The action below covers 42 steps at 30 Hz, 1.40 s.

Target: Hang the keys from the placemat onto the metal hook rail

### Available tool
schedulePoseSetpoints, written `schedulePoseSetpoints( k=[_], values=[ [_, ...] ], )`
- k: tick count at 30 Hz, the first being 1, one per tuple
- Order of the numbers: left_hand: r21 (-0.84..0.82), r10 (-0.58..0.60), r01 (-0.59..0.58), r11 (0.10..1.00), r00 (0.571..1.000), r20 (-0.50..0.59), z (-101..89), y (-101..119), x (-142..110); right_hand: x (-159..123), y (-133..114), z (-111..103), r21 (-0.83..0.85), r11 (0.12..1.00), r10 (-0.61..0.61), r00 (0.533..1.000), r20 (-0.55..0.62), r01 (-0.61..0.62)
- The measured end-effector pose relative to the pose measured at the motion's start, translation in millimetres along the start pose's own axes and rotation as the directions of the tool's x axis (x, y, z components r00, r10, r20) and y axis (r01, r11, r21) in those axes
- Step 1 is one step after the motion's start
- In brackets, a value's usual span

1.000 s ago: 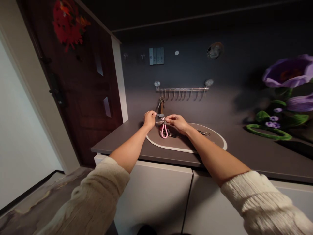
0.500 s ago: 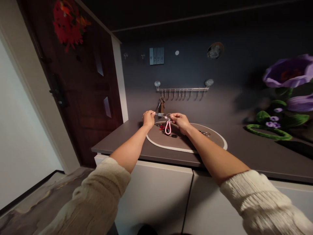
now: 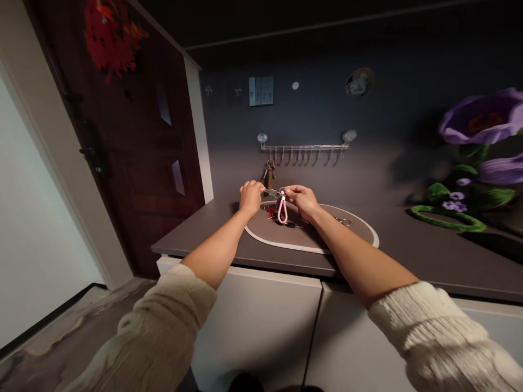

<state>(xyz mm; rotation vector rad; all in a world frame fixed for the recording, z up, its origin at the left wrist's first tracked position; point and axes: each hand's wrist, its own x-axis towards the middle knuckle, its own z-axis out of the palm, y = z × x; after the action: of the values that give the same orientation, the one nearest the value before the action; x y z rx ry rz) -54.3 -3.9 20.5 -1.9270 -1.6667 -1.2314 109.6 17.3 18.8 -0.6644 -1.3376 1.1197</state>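
Observation:
Both my hands hold one keyring above an oval brown mat (image 3: 355,237) with a pale rim on the dark counter. My left hand (image 3: 250,196) pinches a metal key (image 3: 270,191) at the ring's left end. My right hand (image 3: 301,200) is closed on the ring itself, and a pink loop strap (image 3: 281,211) hangs down from it. More keys (image 3: 270,210) lie on the mat under my hands, and another ring (image 3: 343,221) lies further right. On the wall behind, a hook rail (image 3: 304,147) carries one bunch of keys (image 3: 268,170) on its leftmost hook.
A dark wooden door (image 3: 122,136) with a red ornament (image 3: 108,35) stands at the left. Purple artificial flowers (image 3: 482,158) fill the counter's right end. White cabinet doors (image 3: 261,321) are below the counter. A switch plate (image 3: 261,91) is on the wall.
My hands have lifted the keyring a little above the mat and moved closer together. The pink strap now hangs higher.

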Motion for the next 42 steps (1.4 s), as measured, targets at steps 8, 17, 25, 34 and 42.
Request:
schedulePoseSetpoints(
  k=[8,17,25,34,42],
  values=[
    [-0.091,-0.113,0.11,0.99,0.993,-0.023,-1.8,-5.9,3.5,-3.6,-7.3,0.5,0.08,0.995,0.063,0.993,-0.105,-0.055],
    [-0.803,-0.414,0.489,0.341,0.845,0.338,4.1,6.8,6.3,-6.7,-11.1,3.8,0.08,0.987,0.136,0.991,0.015,-0.137],
    [-0.807,-0.301,0.581,-0.108,0.755,0.583,-2.2,14.3,4.9,-10.3,-11.2,10.2,0.015,0.979,0.198,0.975,0.103,-0.201],
    [-0.816,-0.358,0.568,0.107,0.788,0.501,1.9,13.6,3.6,-10.3,-10.0,8.4,-0.04,0.975,0.218,0.926,0.309,-0.216],
    [-0.792,-0.416,0.561,0.242,0.797,0.437,-2.6,20.1,2.8,-11.6,-13.3,8.2,-0.157,0.971,0.22,0.934,0.281,-0.181]
  ],
)
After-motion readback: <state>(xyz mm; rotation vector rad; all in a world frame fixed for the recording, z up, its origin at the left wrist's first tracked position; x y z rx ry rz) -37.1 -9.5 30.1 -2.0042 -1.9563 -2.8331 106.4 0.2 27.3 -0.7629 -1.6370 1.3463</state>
